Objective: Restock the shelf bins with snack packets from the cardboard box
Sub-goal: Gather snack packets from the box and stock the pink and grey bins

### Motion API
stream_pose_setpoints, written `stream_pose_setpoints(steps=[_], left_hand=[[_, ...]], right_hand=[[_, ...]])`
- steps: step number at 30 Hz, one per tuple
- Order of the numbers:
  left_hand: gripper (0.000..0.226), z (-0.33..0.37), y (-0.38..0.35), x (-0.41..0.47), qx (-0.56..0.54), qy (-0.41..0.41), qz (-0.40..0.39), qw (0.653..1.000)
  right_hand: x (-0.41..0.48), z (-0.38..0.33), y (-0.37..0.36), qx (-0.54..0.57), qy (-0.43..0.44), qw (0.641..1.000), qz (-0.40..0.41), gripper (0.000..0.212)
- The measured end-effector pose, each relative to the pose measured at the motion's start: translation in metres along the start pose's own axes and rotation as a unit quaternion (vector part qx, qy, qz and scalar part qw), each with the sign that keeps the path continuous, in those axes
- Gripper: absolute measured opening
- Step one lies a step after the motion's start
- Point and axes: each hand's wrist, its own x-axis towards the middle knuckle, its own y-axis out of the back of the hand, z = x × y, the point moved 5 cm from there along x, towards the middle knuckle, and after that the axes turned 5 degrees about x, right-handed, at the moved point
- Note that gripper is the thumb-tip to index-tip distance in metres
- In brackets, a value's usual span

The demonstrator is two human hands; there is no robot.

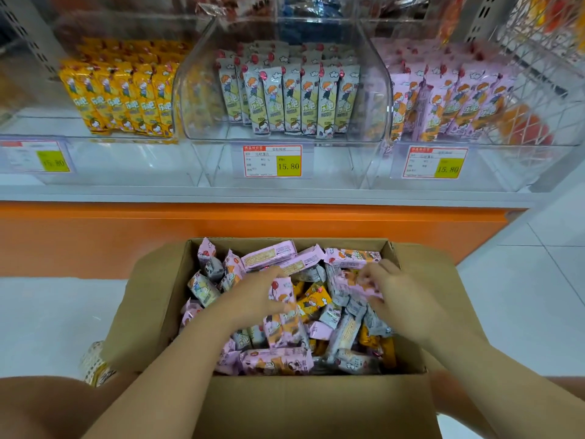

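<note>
While both forearms reach into the open cardboard box (316, 407), the left hand (256, 294) curls its fingers round an upright pink packet (282, 291) at the heap's middle. The right hand (402, 299) pinches a second pink packet (349, 282) nearer the right wall. Loose pink, grey and yellow packets fill the box. Beyond an orange plinth (253, 223), 3 clear bins (202, 122) hold upright rows: yellow packets (126, 99) left, grey packets (294, 99) middle, pink packets (459, 99) right.

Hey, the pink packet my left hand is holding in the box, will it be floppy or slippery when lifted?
Probably light: the left hand holds the pink packet with fingers alone. Likely keeps its shape, since matching packets stand upright in the right bin. The shiny wrapper looks slippery, so a loose grip might let it slide.
</note>
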Motion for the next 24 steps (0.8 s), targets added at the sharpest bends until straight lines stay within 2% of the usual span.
stream_pose_setpoints(steps=[3, 6, 11, 16, 20, 24], left_hand=[[0.063, 0.002, 0.015, -0.001, -0.038, -0.008, 0.042, 0.998], [0.071, 0.006, 0.012, -0.001, -0.038, -0.013, 0.043, 0.998], [0.080, 0.011, -0.008, -0.001, -0.027, -0.008, 0.025, 0.999], [0.069, 0.012, -0.001, -0.004, -0.037, -0.005, 0.039, 0.999], [0.063, 0.014, 0.009, -0.010, -0.037, -0.006, 0.055, 0.998], [0.072, 0.023, 0.026, -0.019, -0.047, -0.007, 0.073, 0.996]], right_hand=[[-0.001, 0.009, -0.021, -0.058, -0.040, 0.995, -0.071, 0.060], [0.001, 0.011, -0.027, -0.047, -0.049, 0.995, -0.071, 0.066], [0.007, 0.005, -0.025, 0.029, -0.062, 0.998, -0.015, 0.060], [0.013, 0.000, -0.023, 0.049, -0.069, 0.995, -0.059, 0.054], [0.008, -0.015, 0.011, 0.166, -0.056, 0.984, -0.035, 0.032], [-0.007, -0.029, 0.066, 0.149, -0.001, 0.989, 0.021, 0.023]])
